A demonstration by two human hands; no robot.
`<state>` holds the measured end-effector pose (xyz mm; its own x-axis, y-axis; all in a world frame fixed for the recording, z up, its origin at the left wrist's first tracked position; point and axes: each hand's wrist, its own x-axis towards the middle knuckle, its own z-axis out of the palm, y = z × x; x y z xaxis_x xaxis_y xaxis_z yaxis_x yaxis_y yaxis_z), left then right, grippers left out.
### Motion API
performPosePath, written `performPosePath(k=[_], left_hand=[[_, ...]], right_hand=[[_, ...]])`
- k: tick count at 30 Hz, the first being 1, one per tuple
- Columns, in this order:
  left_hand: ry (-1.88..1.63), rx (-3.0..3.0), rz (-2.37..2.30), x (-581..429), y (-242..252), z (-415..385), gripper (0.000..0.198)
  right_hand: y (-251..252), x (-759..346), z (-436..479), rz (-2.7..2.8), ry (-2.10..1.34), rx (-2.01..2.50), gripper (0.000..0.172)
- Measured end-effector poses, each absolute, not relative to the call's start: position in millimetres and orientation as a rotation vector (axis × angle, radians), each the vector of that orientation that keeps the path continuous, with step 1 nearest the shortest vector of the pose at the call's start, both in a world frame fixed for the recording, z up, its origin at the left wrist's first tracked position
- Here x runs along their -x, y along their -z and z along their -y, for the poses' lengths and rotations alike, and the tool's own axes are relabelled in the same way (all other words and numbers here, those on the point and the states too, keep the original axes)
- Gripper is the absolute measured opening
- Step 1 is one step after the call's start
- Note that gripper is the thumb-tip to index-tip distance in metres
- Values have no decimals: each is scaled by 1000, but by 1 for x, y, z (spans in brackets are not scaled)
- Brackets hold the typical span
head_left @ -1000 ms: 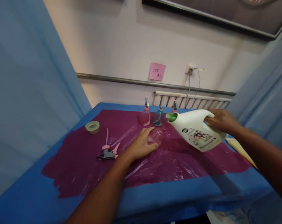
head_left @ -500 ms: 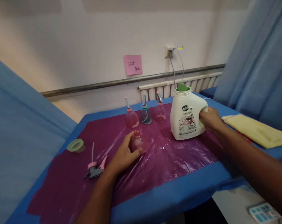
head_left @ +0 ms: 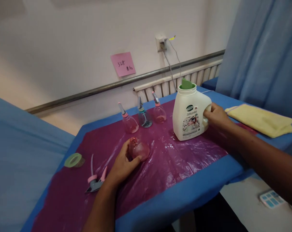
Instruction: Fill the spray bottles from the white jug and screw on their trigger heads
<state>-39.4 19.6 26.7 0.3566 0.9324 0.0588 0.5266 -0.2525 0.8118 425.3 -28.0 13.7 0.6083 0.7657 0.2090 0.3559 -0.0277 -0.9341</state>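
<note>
My left hand (head_left: pixel 121 166) is curled round the pink bottle (head_left: pixel 139 150), which stands upright w/ open neck up, mid table (head_left: pixel 184 190). The detergent jug (head_left: pixel 188 112) stands upright to its right & further back, apart from it. My right hand (head_left: pixel 215 116) is wrapped on the jug's handle. The spray head (head_left: pixel 95 182) lies just left of my left hand.

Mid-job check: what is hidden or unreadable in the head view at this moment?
Head view: the white jug is opaque, so its fill level is hidden; its label print is too small to read.
The jug's handle is covered by the right hand.
The left side of the open pink bottle is covered by the left hand.
The pink note has writing too small to read.
</note>
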Motion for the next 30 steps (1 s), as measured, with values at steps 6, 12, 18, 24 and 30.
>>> performPosePath(k=[6,12,18,24,30], left_hand=[[-688,-1873,-1172,38,-24,-18,89],[-704,-1896,-1157,38,-22,-11,86],[-702,-1943,-1119,40,-21,-4,90],[-703,-1957,-1064,45,-12,-5,101],[-722,-2033,-1061,51,-17,-5,108]], right_hand=[[-24,-415,87,894,-80,1502,42],[-53,-338,131,1362,83,1412,29],[-76,-246,81,1788,-176,1086,37],[-45,-188,17,1762,-385,1045,51],[10,-187,11,1806,-489,1058,78]])
